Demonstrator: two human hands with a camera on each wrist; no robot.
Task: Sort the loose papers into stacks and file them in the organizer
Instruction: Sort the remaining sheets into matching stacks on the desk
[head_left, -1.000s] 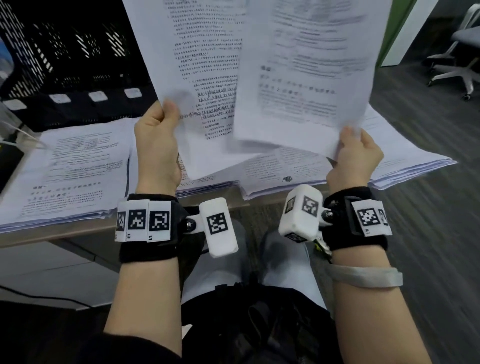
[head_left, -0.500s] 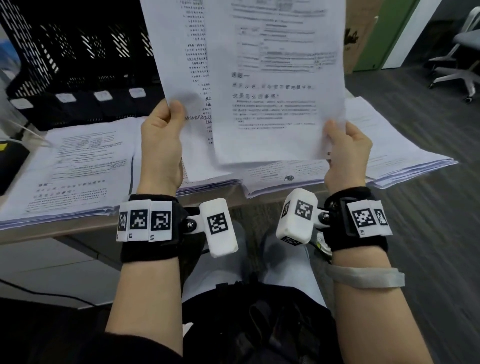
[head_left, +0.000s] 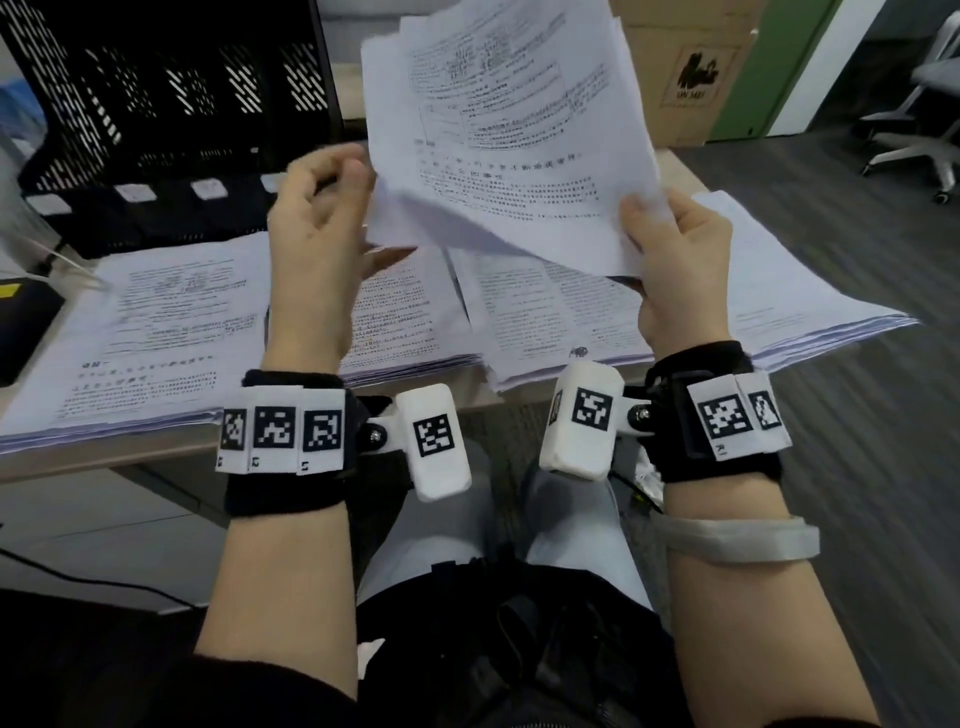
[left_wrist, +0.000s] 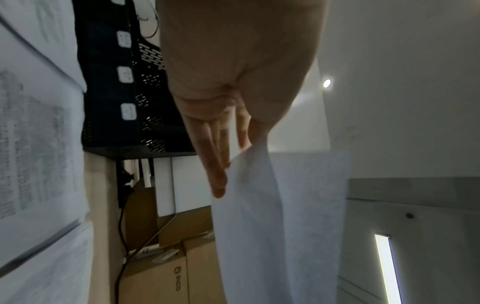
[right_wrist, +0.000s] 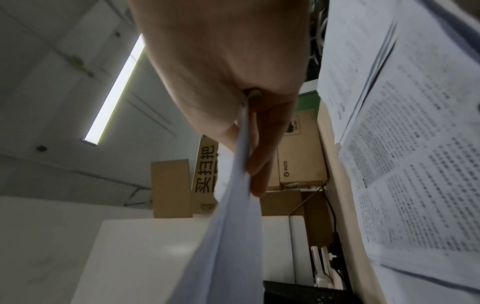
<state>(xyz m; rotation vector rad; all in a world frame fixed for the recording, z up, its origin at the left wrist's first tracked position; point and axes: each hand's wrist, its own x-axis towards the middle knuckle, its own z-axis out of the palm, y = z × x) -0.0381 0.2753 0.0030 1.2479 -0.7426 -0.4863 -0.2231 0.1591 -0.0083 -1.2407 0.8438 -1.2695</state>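
Held sheets (head_left: 511, 140) raised above the desk edge (head_left: 104, 457), several pages thick, fanned and slightly curled at the top. Right hand (head_left: 672, 260) clamped on the lower right corner, thumb over the printed face and fingers (right_wrist: 259, 162) behind, as confirmed in the right wrist view. Left hand (head_left: 322, 228) at the lower left edge; fingers (left_wrist: 215, 164) straight and close together against the back of the sheets, thumb near the front, no firm pinch evident. Three sorted stacks lying side by side on the desk: left stack (head_left: 150, 332), middle stack (head_left: 405, 317), right stack (head_left: 779, 296), the last overhanging the edge. Black mesh organizer (head_left: 171, 104) standing behind the stacks, well apart from both hands. Judged light, limp and smooth-surfaced: likely to droop or slide apart if held by one corner only, and to crease under a hard squeeze. Best taken at both lower corners or along a long edge, thumb on top and fingers flat beneath, pages squared first. Overhanging right stack judged at risk of slipping if brushed.
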